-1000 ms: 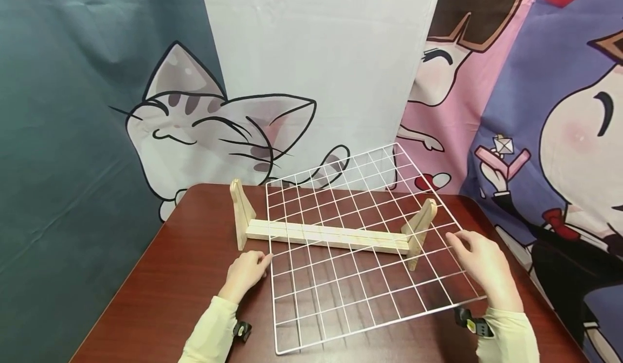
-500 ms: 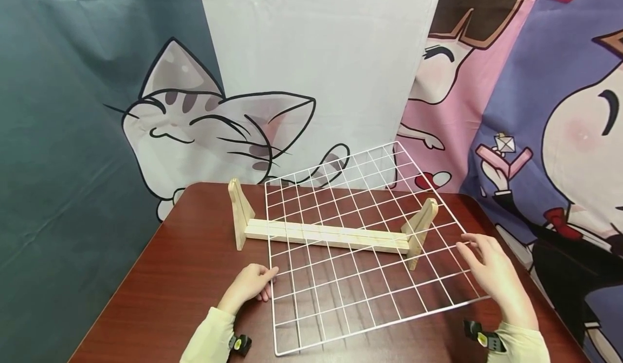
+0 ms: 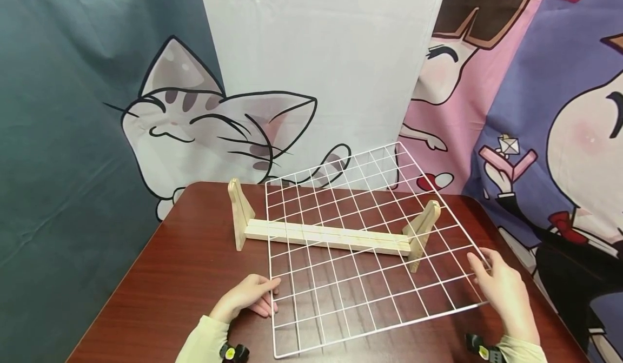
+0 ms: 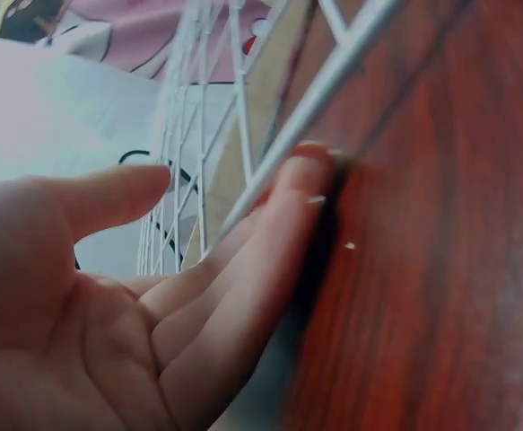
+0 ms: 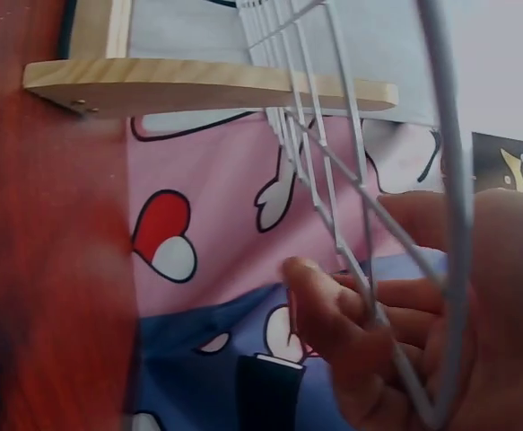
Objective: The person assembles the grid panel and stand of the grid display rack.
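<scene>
A white wire grid panel leans at a slant over a pale wooden stand, which has an upright at each end. My left hand is at the grid's left edge, thumb above it and straight fingers underneath. In the left wrist view, the fingers lie along the edge wire, close to the tabletop, and the thumb stands apart. My right hand is round the right edge near the front corner. There, the right wrist view shows loosely bent fingers below the wires and a gap to the thumb.
The stand and grid are on a dark red-brown wooden table. Behind it hangs a cloth backdrop with cartoon figures. The stand's right upright rises behind the grid in the right wrist view.
My left hand has slid toward me along the left edge, its thumb now over the wire. My right hand has moved toward the front right corner. The grid has barely shifted; the stand stays put.
</scene>
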Demonstrator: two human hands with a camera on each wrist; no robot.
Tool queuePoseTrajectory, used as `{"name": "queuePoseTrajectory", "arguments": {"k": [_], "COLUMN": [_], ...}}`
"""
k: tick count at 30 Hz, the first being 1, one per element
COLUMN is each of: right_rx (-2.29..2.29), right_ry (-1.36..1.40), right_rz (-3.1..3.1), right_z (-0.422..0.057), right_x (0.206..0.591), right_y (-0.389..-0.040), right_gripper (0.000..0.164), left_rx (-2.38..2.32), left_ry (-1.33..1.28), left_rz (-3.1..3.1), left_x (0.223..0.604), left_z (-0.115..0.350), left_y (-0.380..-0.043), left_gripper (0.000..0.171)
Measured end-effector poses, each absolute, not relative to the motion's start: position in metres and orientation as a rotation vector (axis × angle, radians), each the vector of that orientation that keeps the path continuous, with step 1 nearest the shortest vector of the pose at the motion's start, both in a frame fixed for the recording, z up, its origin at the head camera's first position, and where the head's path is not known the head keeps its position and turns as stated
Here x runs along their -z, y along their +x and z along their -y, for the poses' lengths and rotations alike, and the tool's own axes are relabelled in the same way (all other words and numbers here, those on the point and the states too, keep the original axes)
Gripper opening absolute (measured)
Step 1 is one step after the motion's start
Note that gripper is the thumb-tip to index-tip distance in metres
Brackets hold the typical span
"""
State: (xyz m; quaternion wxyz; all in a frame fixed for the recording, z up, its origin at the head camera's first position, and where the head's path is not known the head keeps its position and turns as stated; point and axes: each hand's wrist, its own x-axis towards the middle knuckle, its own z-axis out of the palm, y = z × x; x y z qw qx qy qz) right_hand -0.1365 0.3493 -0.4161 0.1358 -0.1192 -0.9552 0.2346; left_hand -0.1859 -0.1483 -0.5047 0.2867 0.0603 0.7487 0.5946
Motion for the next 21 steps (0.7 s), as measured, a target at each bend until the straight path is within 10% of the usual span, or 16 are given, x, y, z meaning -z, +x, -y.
{"name": "queuePoseTrajectory", "arguments": {"k": [21], "right_rx": [-0.572], "right_ry": [-0.504], "right_rz": [2.349], "right_z": [-0.344], "right_x": [0.45], "right_y": [-0.145], "right_gripper": [0.029], "left_rx": [-1.723], "left_ry": [0.357], "left_rz": [-1.426], "left_x": [0.514], "left_z": [0.16], "left_y": [-0.171], "left_gripper": [0.068]}}
